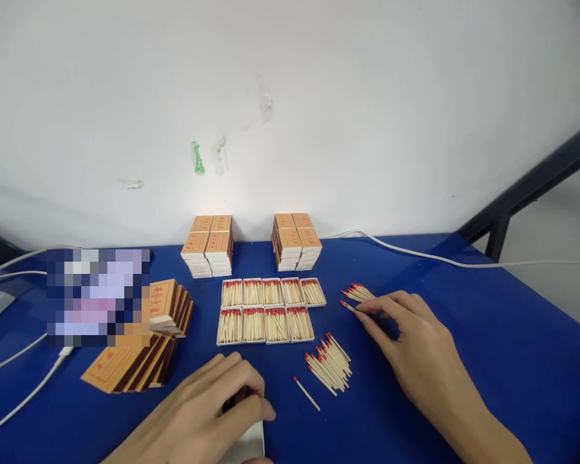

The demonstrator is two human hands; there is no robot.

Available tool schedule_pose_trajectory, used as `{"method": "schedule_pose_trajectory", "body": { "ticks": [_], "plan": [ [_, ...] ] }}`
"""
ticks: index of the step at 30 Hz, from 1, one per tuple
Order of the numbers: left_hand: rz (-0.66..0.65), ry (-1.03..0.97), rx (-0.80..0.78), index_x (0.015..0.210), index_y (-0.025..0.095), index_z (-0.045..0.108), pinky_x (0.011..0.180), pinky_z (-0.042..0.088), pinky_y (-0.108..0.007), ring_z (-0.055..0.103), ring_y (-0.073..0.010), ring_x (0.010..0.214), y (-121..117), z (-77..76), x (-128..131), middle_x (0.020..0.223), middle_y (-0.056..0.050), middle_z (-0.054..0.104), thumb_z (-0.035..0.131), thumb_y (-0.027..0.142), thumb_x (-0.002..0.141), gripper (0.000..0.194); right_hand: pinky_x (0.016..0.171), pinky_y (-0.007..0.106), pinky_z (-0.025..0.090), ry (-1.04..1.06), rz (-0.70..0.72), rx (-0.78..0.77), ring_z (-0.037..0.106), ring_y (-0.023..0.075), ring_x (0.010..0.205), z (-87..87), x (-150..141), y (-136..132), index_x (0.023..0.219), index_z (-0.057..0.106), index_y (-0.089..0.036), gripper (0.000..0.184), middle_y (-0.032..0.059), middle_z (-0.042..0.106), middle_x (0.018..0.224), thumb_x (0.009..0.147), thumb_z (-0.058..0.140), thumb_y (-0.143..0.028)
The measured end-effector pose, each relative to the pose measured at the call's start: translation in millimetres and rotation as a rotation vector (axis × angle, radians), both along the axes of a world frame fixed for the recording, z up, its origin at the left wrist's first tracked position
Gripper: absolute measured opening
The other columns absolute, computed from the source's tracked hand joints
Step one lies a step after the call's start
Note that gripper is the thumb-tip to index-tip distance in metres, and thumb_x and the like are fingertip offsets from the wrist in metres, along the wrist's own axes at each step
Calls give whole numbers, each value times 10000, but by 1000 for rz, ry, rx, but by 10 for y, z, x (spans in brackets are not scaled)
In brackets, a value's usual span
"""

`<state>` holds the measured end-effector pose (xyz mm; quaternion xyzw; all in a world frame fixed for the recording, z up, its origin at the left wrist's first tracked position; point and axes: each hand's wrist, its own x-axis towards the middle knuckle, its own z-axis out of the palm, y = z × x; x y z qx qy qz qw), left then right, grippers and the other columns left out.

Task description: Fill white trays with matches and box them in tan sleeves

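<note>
My right hand lies on the blue table, its fingertips pinching at a small bunch of red-tipped matches. My left hand curls over a white inner matchbox tray near the front edge. A loose heap of matches and one single match lie between the hands. Several open trays filled with matches stand in two rows behind them.
Two stacks of orange matchboxes stand against the white wall. Flattened outer sleeves lean in piles at the left. White cables run along the table's back and left. A dark metal frame rises at right.
</note>
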<state>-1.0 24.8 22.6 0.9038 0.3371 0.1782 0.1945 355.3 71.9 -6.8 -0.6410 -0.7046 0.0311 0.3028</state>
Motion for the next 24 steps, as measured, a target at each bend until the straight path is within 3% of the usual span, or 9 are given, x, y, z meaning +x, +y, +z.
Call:
{"method": "schedule_pose_trajectory", "body": {
  "ticks": [10,18,24],
  "plan": [
    [-21,-24,0,1267,266,681,917,643,-374,712,-232,983,16,8,7,1183,-46,723,827,330,1065,257,716,352,612,127,151,-181,759,233,830,223,-186,-240,939,809,-331,259,24,779,955,1089,674,-493],
    [-54,-73,78,1249,244,682,858,640,-384,702,-242,926,29,-100,10,1140,-66,706,668,411,1159,190,789,351,654,106,175,-144,781,233,910,241,-223,-393,999,802,-343,269,18,802,1041,1130,628,-500],
    [-65,-119,109,1252,226,667,787,619,-384,674,-245,894,57,-177,28,1119,-81,689,580,411,1196,212,836,455,611,-89,84,52,747,305,1022,235,-4,-94,1050,816,-312,374,64,803,1099,1152,553,-557]
  ]
}}
